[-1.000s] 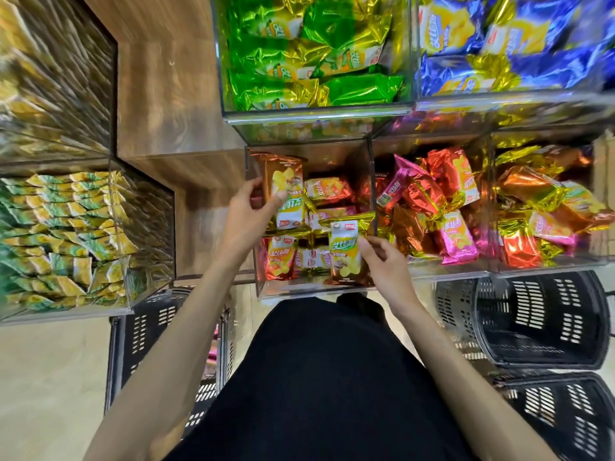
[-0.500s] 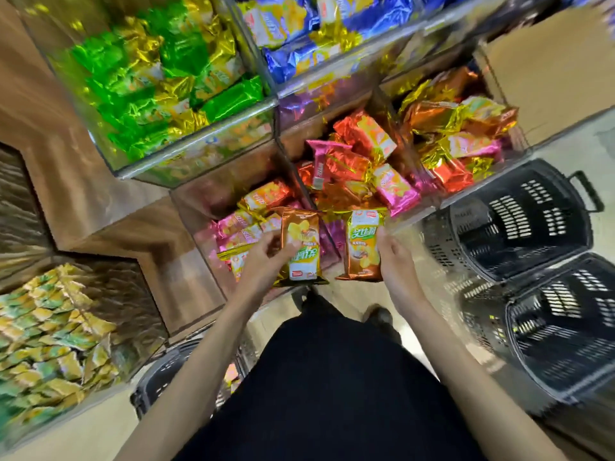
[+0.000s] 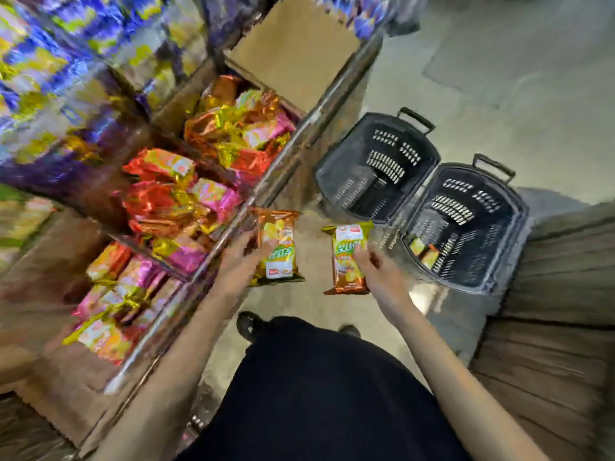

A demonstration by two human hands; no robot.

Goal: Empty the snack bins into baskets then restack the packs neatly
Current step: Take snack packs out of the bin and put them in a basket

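Observation:
My left hand [image 3: 238, 266] grips an orange snack pack [image 3: 278, 247] by its left edge. My right hand [image 3: 381, 272] holds a second orange snack pack [image 3: 347, 257] by its right side. Both packs hang over the floor, clear of the shelf. Two black baskets stand on the floor to the right. The nearer basket [image 3: 519, 227] has a couple of orange packs [image 3: 424, 254] in its bottom. The farther basket [image 3: 326, 176] looks bare inside. Clear bins [image 3: 213, 261] on the left hold orange, red and pink packs [image 3: 173, 201].
Upper bins with blue and purple packs [image 3: 50, 61] blur at top left. A brown cardboard sheet [image 3: 296, 54] lies in a bin at top centre. A wooden panel [image 3: 549, 311] stands at the right. My shoes [image 3: 248, 324] are on the tiled floor.
Both hands have lifted their orange packs out of the bin and carried them right, toward the baskets. The view has swung right and down.

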